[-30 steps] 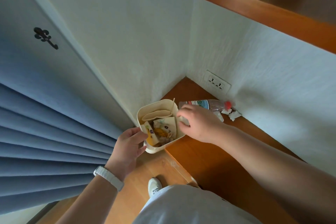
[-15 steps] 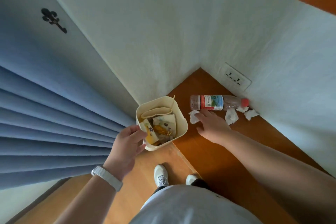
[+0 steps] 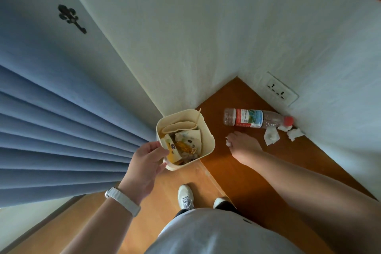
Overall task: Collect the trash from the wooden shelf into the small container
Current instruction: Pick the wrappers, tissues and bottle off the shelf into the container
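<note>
My left hand grips the near rim of the small cream container, held at the left edge of the wooden shelf. Wrappers, paper and a thin stick fill the container. My right hand rests on the shelf just right of the container, fingers closed on a crumpled white tissue that peeks out at the fingertips. A plastic bottle with a red cap lies on its side near the wall. Two more tissue scraps lie by the bottle's cap end.
White walls meet in a corner behind the shelf, with a wall socket above the bottle. Blue curtains hang at the left. My shoes stand on the wooden floor below the shelf edge.
My right hand left the container, reached to the shelf beside the bottle and closed on a white tissue. The left hand kept holding the container.
</note>
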Demonstrator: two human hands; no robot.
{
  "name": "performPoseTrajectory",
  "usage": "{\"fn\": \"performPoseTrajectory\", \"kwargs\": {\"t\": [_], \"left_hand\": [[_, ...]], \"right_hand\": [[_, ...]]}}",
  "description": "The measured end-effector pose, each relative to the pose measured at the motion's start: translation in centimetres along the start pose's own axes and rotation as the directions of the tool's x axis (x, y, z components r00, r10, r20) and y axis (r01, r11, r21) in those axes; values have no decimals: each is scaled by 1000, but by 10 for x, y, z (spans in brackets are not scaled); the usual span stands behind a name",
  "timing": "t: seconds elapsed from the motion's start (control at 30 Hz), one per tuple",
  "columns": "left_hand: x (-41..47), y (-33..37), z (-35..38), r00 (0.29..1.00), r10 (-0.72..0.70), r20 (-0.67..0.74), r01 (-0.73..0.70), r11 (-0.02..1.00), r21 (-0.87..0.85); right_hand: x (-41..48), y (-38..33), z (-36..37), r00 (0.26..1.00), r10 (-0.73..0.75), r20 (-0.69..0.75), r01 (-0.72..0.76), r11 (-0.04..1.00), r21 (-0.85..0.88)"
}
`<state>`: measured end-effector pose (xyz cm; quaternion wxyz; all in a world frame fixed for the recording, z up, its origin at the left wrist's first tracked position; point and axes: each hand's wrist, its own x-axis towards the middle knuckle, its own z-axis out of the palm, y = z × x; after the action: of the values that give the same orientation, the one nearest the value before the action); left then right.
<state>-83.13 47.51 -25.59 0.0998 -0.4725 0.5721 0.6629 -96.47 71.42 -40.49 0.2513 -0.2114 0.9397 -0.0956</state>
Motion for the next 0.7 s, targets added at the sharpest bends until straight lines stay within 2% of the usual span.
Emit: {"fn": "performPoseTrajectory", "kwargs": {"t": [0.13,0.23,0.33,0.43,0.5,0.6,0.7], "left_hand": [[3,5,2,1000,-5,26,5,1000,19],[3,9,3,998,1,66,-2,1000,17],[3,14,5,994,20,110,-26,998,54],[4,18,7,988,33,150,-47,995,90],[5,19,8,984,44,170,-64,992,108],[6,21,7,976,60,208,-81,992,92],[7,25,7,966,79,246,-101,992,80]], "right_hand": [[-14,-3,-9,998,49,-40,-44,992,118],[-29,-9,-29,985,82,-150,-38,960,279],[-46,-23,-57,947,67,-315,57,929,367],[-60,-43,-83,858,-14,-514,215,917,335],[-67,-57,-95,801,-90,-592,307,910,277],[-72,-75,-101,766,-198,-612,390,899,197],[-74,-89,-102,800,-257,-542,378,917,124]]}}
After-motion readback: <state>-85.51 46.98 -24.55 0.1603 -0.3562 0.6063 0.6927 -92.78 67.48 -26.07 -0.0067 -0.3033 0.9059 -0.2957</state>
